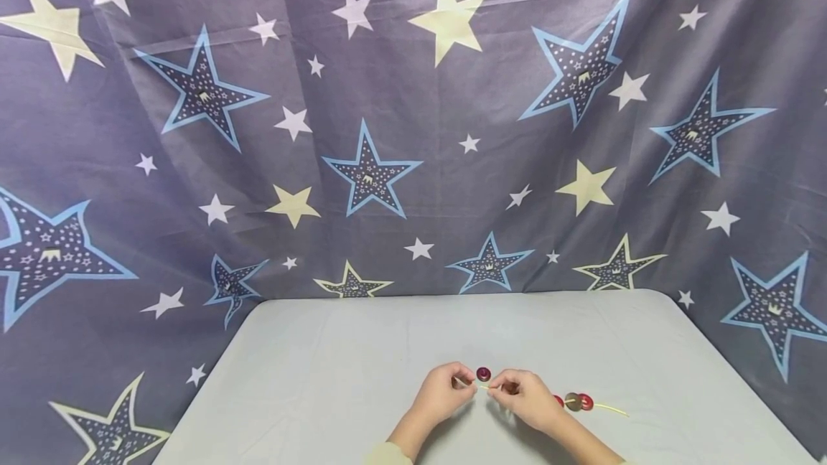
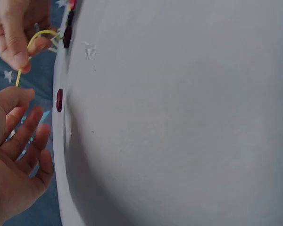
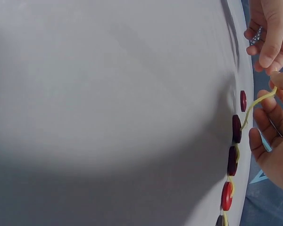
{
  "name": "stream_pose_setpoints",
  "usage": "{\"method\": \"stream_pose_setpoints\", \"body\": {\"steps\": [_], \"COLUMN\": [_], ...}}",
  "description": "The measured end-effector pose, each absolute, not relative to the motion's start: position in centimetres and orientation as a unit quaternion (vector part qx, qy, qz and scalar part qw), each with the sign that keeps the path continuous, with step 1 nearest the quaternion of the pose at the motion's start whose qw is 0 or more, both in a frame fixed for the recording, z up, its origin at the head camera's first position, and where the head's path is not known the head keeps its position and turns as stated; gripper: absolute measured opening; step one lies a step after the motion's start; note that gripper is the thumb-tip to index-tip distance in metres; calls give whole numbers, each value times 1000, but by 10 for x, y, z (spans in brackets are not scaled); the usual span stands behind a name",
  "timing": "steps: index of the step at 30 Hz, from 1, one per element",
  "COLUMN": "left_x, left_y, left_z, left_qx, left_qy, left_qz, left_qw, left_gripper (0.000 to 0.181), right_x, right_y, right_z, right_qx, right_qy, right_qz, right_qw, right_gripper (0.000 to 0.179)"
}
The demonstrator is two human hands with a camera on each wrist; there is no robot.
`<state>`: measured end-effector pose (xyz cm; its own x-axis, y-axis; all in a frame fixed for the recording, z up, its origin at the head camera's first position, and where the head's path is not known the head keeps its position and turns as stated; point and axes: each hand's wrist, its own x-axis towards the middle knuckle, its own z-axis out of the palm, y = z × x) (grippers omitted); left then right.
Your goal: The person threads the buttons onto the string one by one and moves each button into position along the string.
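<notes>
Both hands meet over the near part of the table. My left hand (image 1: 441, 395) pinches the tip of a thin yellow cord (image 3: 260, 98) between thumb and forefinger. Close by on the right, my right hand (image 1: 531, 400) pinches the same cord, which shows between the two sets of fingertips. From the right hand the cord runs down to a row of threaded buttons, among them a dark red button (image 3: 237, 129) and a bright red button (image 3: 227, 196). A loose maroon button (image 1: 483, 374) lies on the table just beyond the fingertips, apart from the row.
To the right of the right hand lie a brown button (image 1: 572, 402) and a red button (image 1: 586, 402) on the cord, whose yellow tail (image 1: 611, 408) trails rightward. The pale cloth-covered table (image 1: 336, 350) reaches a star-patterned curtain (image 1: 388, 242) behind and at both sides.
</notes>
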<state>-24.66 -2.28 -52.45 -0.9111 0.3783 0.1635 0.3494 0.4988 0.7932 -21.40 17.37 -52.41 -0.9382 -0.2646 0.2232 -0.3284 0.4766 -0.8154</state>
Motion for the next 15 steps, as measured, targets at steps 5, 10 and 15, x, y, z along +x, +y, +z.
{"method": "stream_pose_setpoints", "body": {"steps": [5, 10, 15], "left_x": [-251, -257, -261], "left_y": [-15, -8, -2], "left_z": [-525, -528, -534], "left_qx": [225, 232, 229], "left_qy": [908, 921, 927], "left_qz": [350, 299, 278], "left_qw": [-46, -96, -107], "left_gripper": [17, 22, 24], "right_x": [-213, -213, -214], "right_y": [174, 174, 176], "right_z": [-523, -523, -526], "right_qx": [166, 170, 172], "right_qy": [-865, -866, -867], "right_qz": [473, 469, 466], "right_qw": [39, 45, 42], "right_gripper": [8, 8, 9]}}
